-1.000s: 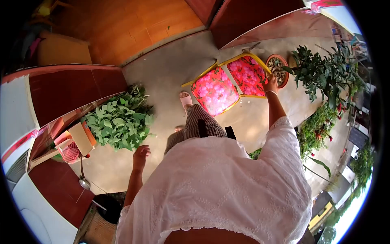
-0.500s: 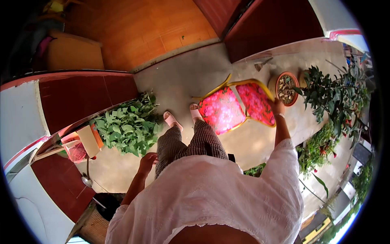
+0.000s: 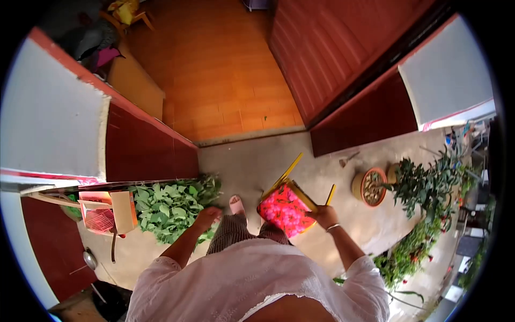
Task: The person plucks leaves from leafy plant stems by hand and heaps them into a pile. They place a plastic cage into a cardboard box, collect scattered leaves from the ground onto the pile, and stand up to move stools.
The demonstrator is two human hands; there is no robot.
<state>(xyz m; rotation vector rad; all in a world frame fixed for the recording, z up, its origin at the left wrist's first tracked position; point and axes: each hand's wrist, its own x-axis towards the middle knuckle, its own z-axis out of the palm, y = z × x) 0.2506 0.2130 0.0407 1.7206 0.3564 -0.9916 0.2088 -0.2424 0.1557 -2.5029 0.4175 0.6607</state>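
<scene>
My right hand (image 3: 325,217) grips the yellow metal frame of a chair (image 3: 284,209) with a red and pink flowered seat. The chair is tilted and stands in front of my right leg, its yellow legs pointing toward the doorway and to the right. Part of its back is hidden by the angle. My left hand (image 3: 208,217) hangs free beside my left thigh with loosely bent fingers and holds nothing. Beyond it on the ground lies a heap of green leafy stems (image 3: 166,209).
A doorway with an orange tiled floor (image 3: 225,91) lies ahead, bordered by a raised sill (image 3: 252,136) and an open red door (image 3: 332,53). A potted plant base (image 3: 370,188) and leafy shrubs (image 3: 424,185) stand right. At left is an open cardboard box (image 3: 124,210).
The chair has swung from the right to closer in front of me and looks more folded or turned. My body has moved nearer the doorway, and my left hand has come forward.
</scene>
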